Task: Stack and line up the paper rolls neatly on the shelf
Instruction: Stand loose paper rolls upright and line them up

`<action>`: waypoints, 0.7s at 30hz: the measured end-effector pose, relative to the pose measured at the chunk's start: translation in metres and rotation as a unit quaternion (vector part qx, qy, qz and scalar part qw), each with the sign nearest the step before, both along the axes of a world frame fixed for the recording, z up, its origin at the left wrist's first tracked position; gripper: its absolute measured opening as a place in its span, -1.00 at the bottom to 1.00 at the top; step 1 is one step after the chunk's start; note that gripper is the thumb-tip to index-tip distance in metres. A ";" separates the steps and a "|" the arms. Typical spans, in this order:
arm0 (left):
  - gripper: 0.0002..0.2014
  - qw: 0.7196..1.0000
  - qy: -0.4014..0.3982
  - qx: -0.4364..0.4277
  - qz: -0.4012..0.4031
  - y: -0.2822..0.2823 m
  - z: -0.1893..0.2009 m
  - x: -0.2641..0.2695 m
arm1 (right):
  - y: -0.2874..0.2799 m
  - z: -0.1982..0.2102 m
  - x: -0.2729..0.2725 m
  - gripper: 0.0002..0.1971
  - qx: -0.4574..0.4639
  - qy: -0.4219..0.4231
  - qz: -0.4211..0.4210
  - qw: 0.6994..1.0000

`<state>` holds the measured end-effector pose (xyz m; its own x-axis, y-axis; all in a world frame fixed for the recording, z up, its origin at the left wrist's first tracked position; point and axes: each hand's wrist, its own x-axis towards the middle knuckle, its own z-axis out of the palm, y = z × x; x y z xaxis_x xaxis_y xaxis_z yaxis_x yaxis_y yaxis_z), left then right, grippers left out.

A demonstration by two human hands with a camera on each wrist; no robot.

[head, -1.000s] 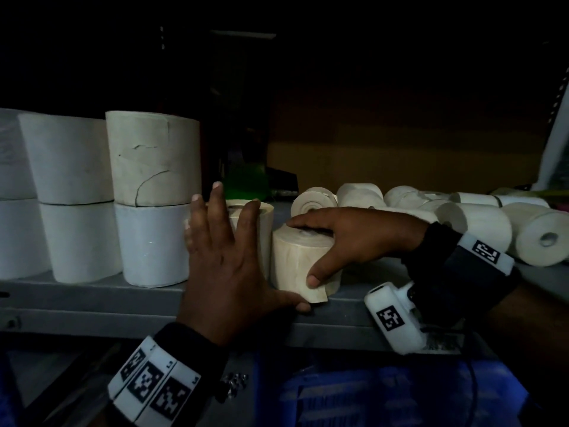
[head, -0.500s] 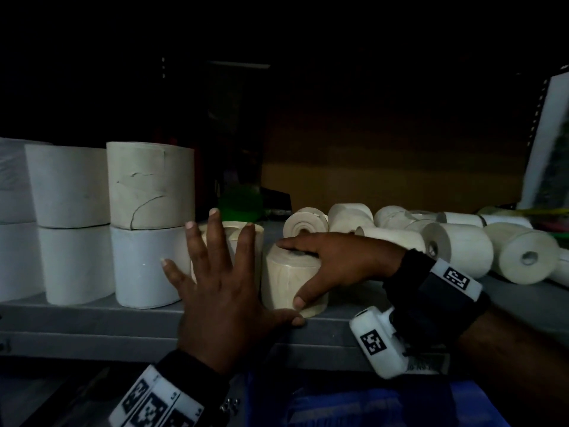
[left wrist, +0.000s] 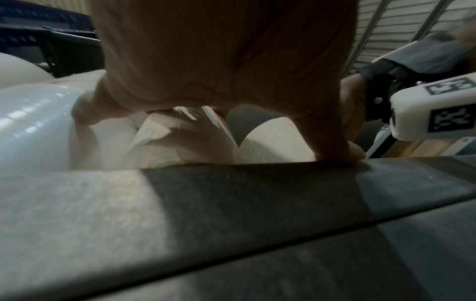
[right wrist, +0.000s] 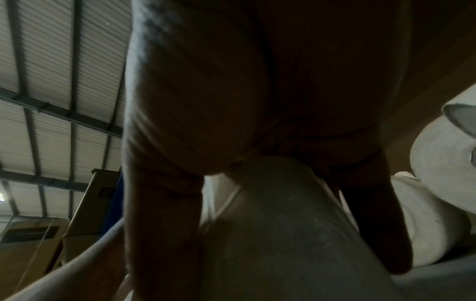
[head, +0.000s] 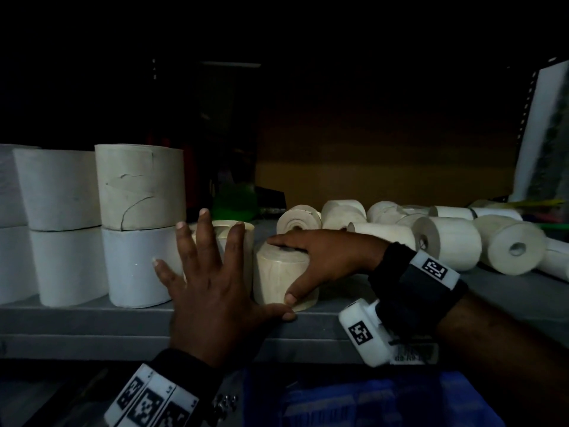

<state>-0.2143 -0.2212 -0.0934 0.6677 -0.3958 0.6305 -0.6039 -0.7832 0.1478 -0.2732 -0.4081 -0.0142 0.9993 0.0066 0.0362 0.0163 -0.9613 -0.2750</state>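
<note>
On the grey metal shelf (head: 77, 322), large white rolls (head: 140, 186) stand stacked two high at the left. Beside them two small cream rolls stand upright. My left hand (head: 212, 272) lies flat, fingers spread and straight, against the front of the left small roll (head: 238, 238), thumb on the shelf edge. My right hand (head: 320, 260) grips the right small roll (head: 277, 278), fingers over its top and thumb on its front. In the left wrist view the left palm (left wrist: 219, 61) covers the roll (left wrist: 180, 140). In the right wrist view the right hand (right wrist: 257, 101) straddles its roll (right wrist: 283, 234).
Several small cream rolls (head: 446, 241) lie loose on their sides across the right of the shelf. A green object (head: 237, 204) and a brown cardboard box (head: 385, 161) stand at the back. A blue crate (head: 354, 402) sits below the shelf.
The view has tilted, so everything sits lower in frame. The left hand's fingers have spread wider over its roll. The right hand keeps its grip on the small roll.
</note>
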 end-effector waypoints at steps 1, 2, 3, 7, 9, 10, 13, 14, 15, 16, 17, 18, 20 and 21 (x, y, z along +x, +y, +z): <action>0.42 1.000 0.001 0.001 -0.001 0.000 0.001 -0.001 | 0.000 0.000 0.000 0.08 -0.007 0.005 0.001 1.000; 0.42 1.000 0.004 0.005 0.000 0.001 0.001 -0.001 | 0.001 0.001 -0.001 0.08 -0.016 0.015 0.003 1.000; 0.43 1.000 0.008 0.013 0.002 0.001 0.002 -0.002 | 0.002 0.004 -0.002 0.06 -0.025 0.029 0.005 0.999; 0.32 0.999 0.010 0.031 0.000 0.004 0.007 -0.004 | 0.002 0.036 -0.008 -0.19 -0.034 0.028 0.000 0.999; 0.13 0.999 -0.018 0.034 -0.004 0.007 0.015 -0.006 | -0.003 0.061 -0.006 -0.31 -0.024 -0.038 -0.015 0.999; 0.02 0.999 -0.042 0.032 -0.007 0.007 0.023 -0.006 | -0.007 0.073 -0.002 -0.37 -0.023 -0.066 -0.024 0.997; -0.38 0.995 -0.099 0.006 -0.028 0.005 0.047 -0.005 | -0.025 0.098 0.022 -0.38 -0.047 -0.089 -0.086 0.991; -0.52 0.994 -0.102 -0.011 -0.040 0.003 0.055 -0.004 | -0.031 0.103 0.032 -0.39 -0.052 -0.078 -0.111 0.989; -0.62 0.994 -0.090 -0.030 -0.053 0.002 0.062 -0.001 | -0.036 0.106 0.041 -0.41 -0.068 -0.062 -0.132 0.987; -0.66 0.994 -0.071 -0.049 -0.063 0.002 0.068 0.002 | -0.041 0.107 0.051 -0.43 -0.094 -0.040 -0.150 0.983; -0.69 0.994 -0.061 -0.063 -0.063 0.003 0.073 0.006 | -0.046 0.107 0.061 -0.44 -0.120 -0.015 -0.164 0.979; -0.71 0.994 -0.058 -0.066 -0.059 0.005 0.077 0.011 | -0.051 0.105 0.072 -0.43 -0.134 0.011 -0.176 0.975; -0.72 0.995 -0.054 -0.053 -0.067 0.011 0.083 0.018 | -0.062 0.100 0.094 -0.37 -0.133 0.055 -0.191 0.971; -0.72 0.994 -0.050 -0.045 -0.081 0.014 0.085 0.021 | -0.068 0.096 0.105 -0.33 -0.129 0.066 -0.196 0.970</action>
<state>-0.1930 -0.2071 -0.0082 0.5318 -0.4313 0.7288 -0.7363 -0.6606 0.1463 -0.1686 -0.4759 0.0823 0.9224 -0.3835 -0.0450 -0.3838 -0.9234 0.0009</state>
